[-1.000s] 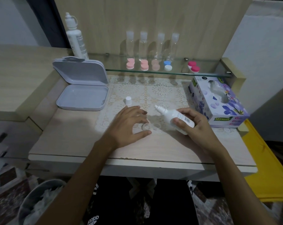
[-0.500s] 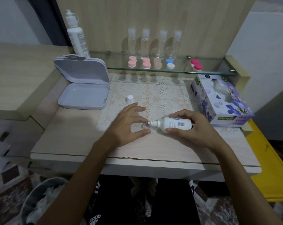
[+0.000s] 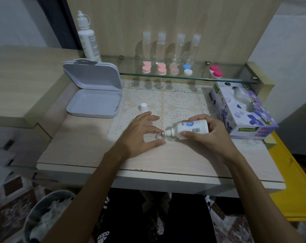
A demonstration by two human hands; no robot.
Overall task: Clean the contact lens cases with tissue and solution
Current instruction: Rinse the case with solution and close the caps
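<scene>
bin [image 3: 43, 218]: bottom-left, under the desk edge, holds crumpled white tissue.
big bottle [image 3: 86, 37]: white, capped, upright at back-left; fill lvl can't tell.
grey box [image 3: 94, 104]: lid up, tray looks bare inside.
cap [image 3: 143, 107]: small white cap standing on lace mat [image 3: 180, 100], apart from both hands. Prob. belongs to the solution bottle.
L hand [image 3: 140, 135]: on the mat, thumb + fingers curled loosely around the clear lens case [image 3: 160, 136]; whether they actually touch/pinch it, can't tell.
lens case: clear, on the mat betw. the 2 hands, right at the nozzle tip. Liquid inside? too small/transparent to say.
solution bottle [image 3: 190, 128]: white, uncapped, tipped near-horizontal, nozzle pointing left at the case.
R hand [image 3: 208, 135]: clamped around the bottle body, thumb under, fingers over.
shelf [image 3: 236, 79]: glass; 4 clear bottles [image 3: 171, 48] upright, look mostly empty. In front: lens cases w/ pink, peach, blue/white, red/pink caps, all closed.
tissue box [image 3: 243, 113]: far right, open top, tissue showing. Not yet touched.
risk 1: hard squeeze → overfill, solution runs into the lace mat.
risk 2: case is light; nozzle nudge w/o firm L grip → slides or tips.
risk 3: nozzle touching case rim → contaminates the tip.
risk 4: loose cap can roll off if knocked.
</scene>
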